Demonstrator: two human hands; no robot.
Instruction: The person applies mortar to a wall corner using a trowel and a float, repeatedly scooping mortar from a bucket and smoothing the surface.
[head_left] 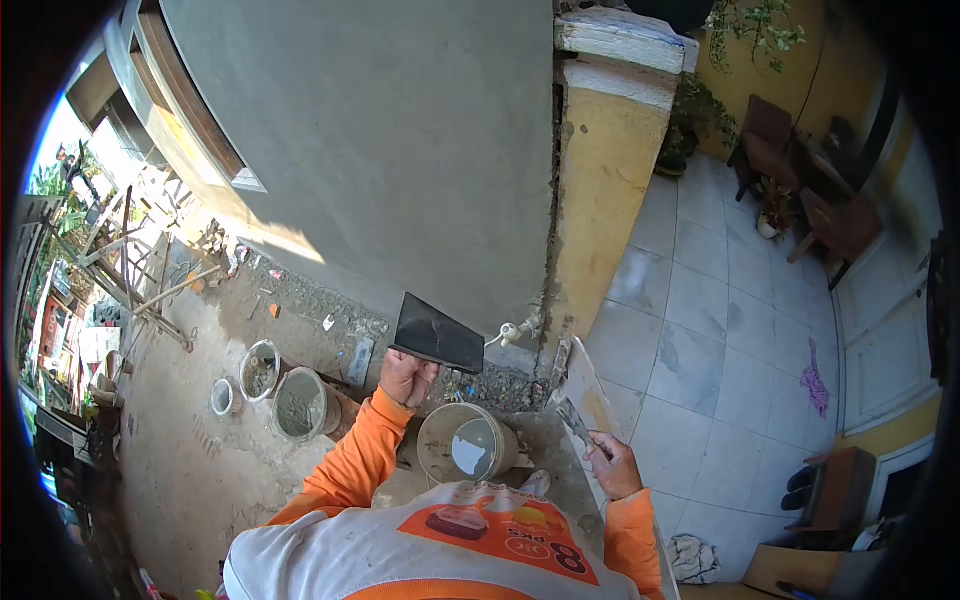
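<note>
My left hand (408, 378) is closed round the underside of a flat black board (440, 335), held up close to the grey plastered wall (400, 150). Below and to the right, my right hand (612, 466) grips a small trowel (574, 420), its blade pointing up and left. Between my two arms stands a round bucket (433, 447) with greyish liquid in it. A white tap (510, 333) sticks out low on the wall, just right of the board.
Three smaller buckets stand at the left, one with grey mix (299, 404). A yellow pillar (610, 170) ends the wall beside a tiled floor (690, 350). Brown chairs (840, 222) are at the far right. Wooden poles (130, 270) lean at the left.
</note>
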